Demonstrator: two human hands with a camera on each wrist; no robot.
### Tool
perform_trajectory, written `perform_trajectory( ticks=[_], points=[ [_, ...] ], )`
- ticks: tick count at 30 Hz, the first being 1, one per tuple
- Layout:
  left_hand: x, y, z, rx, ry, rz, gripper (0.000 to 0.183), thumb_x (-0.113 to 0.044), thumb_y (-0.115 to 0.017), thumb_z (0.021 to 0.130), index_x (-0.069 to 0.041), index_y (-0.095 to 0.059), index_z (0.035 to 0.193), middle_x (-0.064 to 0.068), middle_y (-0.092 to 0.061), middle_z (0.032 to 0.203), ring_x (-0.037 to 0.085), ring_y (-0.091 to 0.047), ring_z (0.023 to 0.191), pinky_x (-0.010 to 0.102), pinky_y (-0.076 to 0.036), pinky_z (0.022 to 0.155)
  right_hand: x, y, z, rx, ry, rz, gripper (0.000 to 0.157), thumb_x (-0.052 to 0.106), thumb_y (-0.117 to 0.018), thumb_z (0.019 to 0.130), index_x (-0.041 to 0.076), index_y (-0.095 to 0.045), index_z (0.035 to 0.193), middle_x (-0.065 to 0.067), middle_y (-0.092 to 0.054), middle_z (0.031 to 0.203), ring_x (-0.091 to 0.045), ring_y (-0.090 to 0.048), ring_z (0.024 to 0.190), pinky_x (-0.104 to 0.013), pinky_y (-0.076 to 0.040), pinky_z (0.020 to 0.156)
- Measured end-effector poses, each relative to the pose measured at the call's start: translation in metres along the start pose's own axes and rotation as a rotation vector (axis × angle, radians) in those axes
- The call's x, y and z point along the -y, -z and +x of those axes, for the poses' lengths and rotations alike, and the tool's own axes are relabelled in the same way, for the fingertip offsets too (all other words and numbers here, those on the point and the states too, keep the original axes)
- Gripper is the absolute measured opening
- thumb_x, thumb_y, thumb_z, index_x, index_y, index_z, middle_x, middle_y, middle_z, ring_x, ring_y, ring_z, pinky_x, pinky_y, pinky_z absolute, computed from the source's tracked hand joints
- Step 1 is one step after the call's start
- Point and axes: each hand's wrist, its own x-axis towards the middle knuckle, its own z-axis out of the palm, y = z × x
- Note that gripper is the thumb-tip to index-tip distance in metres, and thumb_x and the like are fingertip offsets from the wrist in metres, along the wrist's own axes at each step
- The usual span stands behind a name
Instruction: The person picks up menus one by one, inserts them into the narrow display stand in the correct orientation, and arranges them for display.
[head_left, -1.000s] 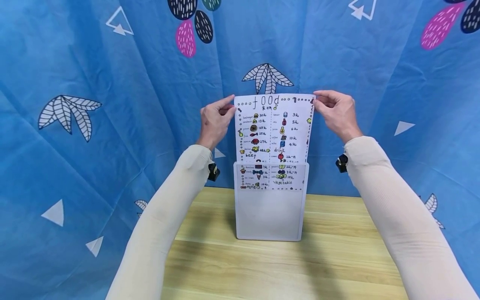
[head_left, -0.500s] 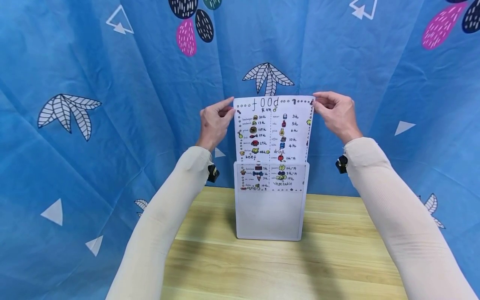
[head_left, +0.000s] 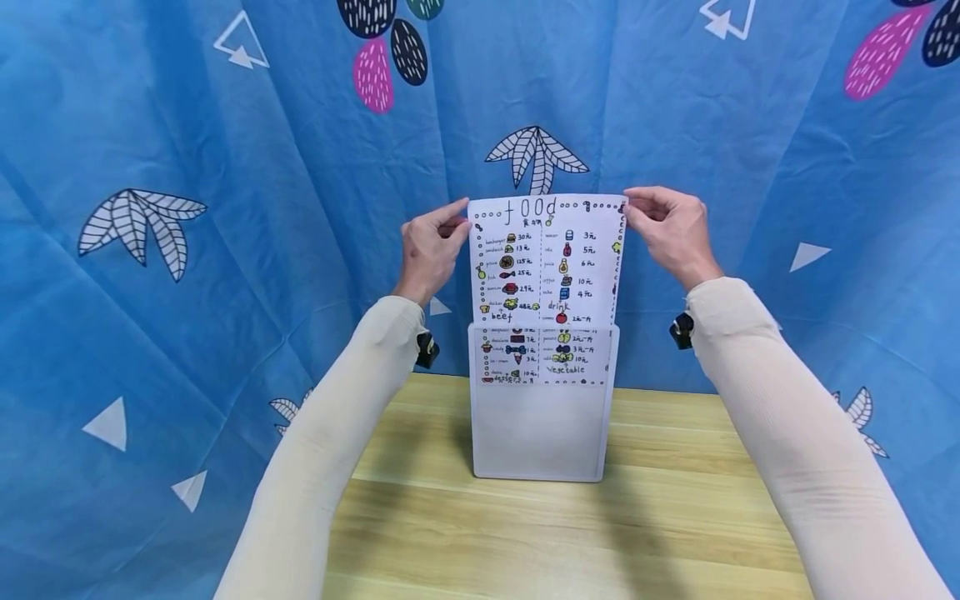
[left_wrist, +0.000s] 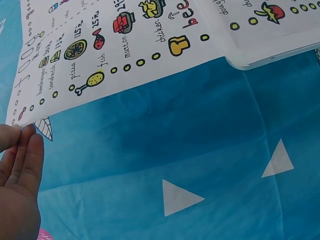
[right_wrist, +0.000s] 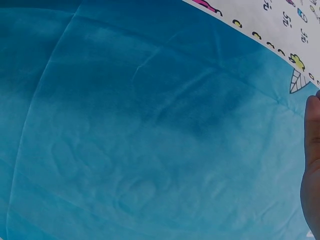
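Menu sheet [head_left: 542, 267]: frame centre, lower part showing through the translucent holder [head_left: 537, 433]; probably light, bendy, easily creased.
Left hand [head_left: 430, 250]: grip pinching upper-left corner.
Right hand [head_left: 677, 229]: grip pinching upper-right corner; corners suit holding.

"What is filling most of the view?"

"Blue cloth [right_wrist: 140, 130] is filling it, and a long crease [right_wrist: 37, 86] is running down its left part."

"Where is the paper sheet [right_wrist: 280, 20] showing?"

"It's slanting across the top right corner, with small yellow dots [right_wrist: 256, 35], a pink drawing [right_wrist: 206, 5] and a yellow flower-like drawing [right_wrist: 297, 61] lining its edge."

"And the hand [right_wrist: 311, 167]?"

"It's standing at the right border, partly cut off, its fingertip [right_wrist: 312, 103] ending just beside the sheet's edge. A leaf print [right_wrist: 298, 82] is showing near both."
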Motion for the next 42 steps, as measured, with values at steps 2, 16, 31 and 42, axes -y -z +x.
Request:
perform_trajectory(
  ticks=[2, 16, 31, 42],
  points=[
    [0.0001, 0.0, -0.0013, 0.009, 0.01, 0.001, 0.036, -0.01, -0.066, 0.097, -0.011, -0.064, 0.133, 0.011, -0.072, 0.109, 0.019, -0.068, 0.095, 0.028, -0.054, 0.077, -0.0004, -0.0002, -0.0004, 0.003, 0.004, -0.006, 0.026, 0.012, -0.068, 0.095, 0.003, -0.072, 0.12, 0.003, -0.073, 0.095, 0.005, -0.063, 0.079, -0.012, -0.049, 0.073],
    [-0.0008, -0.0008, -0.0011, 0.003, -0.029, 0.038, 0.04, -0.005, -0.072, 0.092, -0.006, -0.065, 0.131, 0.013, -0.073, 0.102, 0.022, -0.07, 0.094, 0.03, -0.056, 0.083, -0.0024, -0.0009, -0.001, -0.01, 0.018, 0.0, 0.025, 0.01, -0.068, 0.094, 0.001, -0.073, 0.117, 0.006, -0.073, 0.091, 0.005, -0.063, 0.078, -0.012, -0.049, 0.072],
    [0.0015, -0.0071, 0.0011, -0.036, -0.027, 0.054, 0.036, -0.004, -0.069, 0.094, -0.004, -0.067, 0.13, 0.013, -0.072, 0.097, 0.022, -0.069, 0.089, 0.03, -0.056, 0.079, -0.0058, -0.0038, 0.0003, -0.011, 0.03, -0.047, 0.026, 0.011, -0.068, 0.095, 0.003, -0.073, 0.119, -0.003, -0.074, 0.097, 0.005, -0.062, 0.078, -0.012, -0.048, 0.071],
    [0.006, -0.0078, -0.0022, -0.013, -0.014, 0.064, 0.036, -0.008, -0.068, 0.096, -0.006, -0.066, 0.131, 0.014, -0.072, 0.102, 0.023, -0.068, 0.094, 0.032, -0.056, 0.084, -0.0084, -0.0057, -0.0031, -0.007, 0.027, -0.054, 0.025, 0.011, -0.068, 0.095, 0.004, -0.073, 0.118, -0.015, -0.074, 0.105, 0.007, -0.061, 0.078, -0.011, -0.048, 0.071]
  ],
)
